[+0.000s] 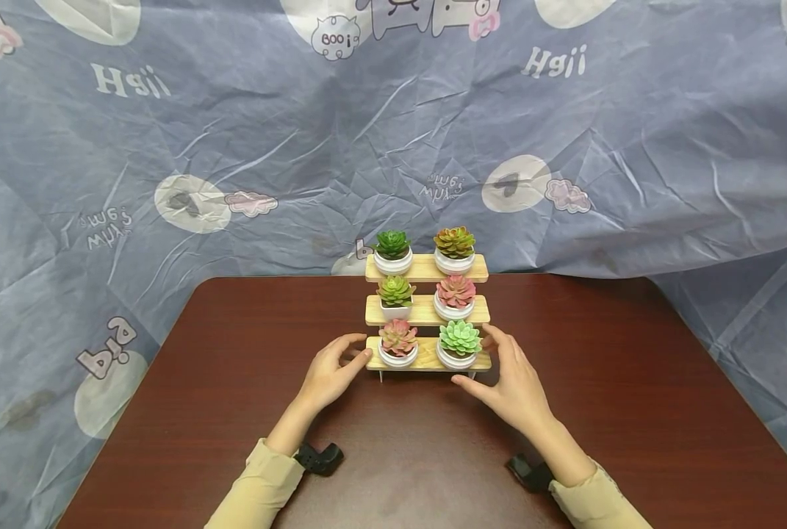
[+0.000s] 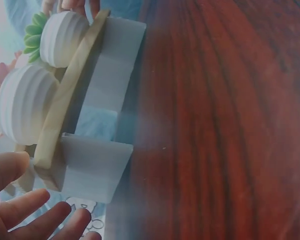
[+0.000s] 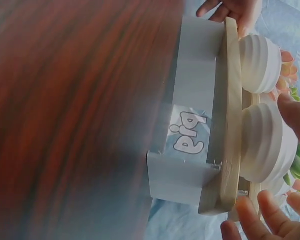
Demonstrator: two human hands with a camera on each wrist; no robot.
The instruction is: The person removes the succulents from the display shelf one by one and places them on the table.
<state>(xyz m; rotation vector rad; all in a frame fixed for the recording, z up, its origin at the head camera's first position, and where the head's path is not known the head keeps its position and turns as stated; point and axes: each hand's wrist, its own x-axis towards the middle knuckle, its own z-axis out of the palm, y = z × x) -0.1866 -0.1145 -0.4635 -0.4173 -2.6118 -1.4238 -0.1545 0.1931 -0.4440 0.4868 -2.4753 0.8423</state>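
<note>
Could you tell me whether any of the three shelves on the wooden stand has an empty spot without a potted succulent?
No, the head view shows each shelf of the wooden stand carrying two potted succulents, six altogether.

The backdrop cloth [image 1: 393, 132] bears "Hgii" twice — and "boo!" on a cartoon animal.

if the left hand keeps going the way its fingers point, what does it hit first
Probably the left end of the bottom shelf: the left hand points at it, fingertips at its edge, with the pink succulent pot just beyond.
</note>
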